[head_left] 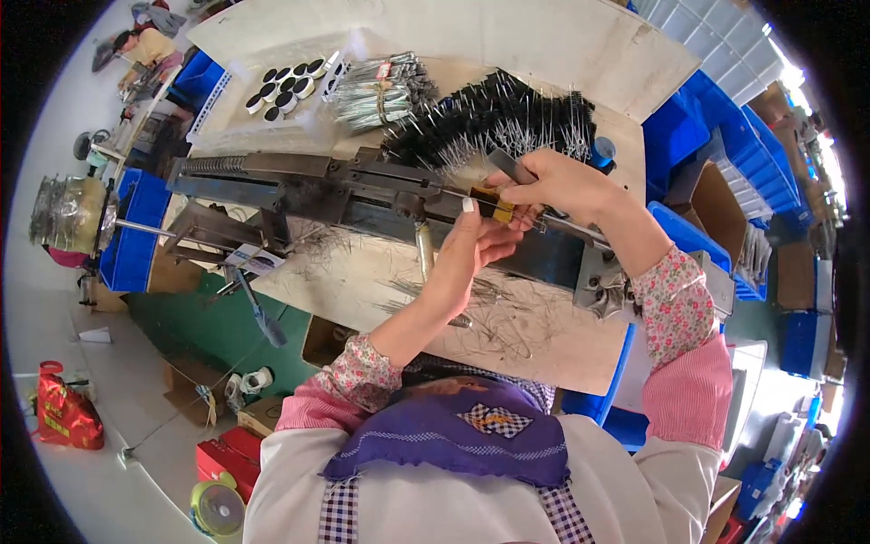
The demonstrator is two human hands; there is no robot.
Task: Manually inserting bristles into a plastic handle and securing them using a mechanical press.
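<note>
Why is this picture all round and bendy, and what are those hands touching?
A camera on the person's head looks down, and its very wide lens bends straight edges. There's no robot: those are the person's own bare hands. The left hand and right hand come together around a small yellow block by a long metal machine; their exact grip is hard to see. On the wooden table are black bristly brushes, a bundle of silvery rods, scattered thin wires and a clear tray holding round, black-topped pieces.
</note>
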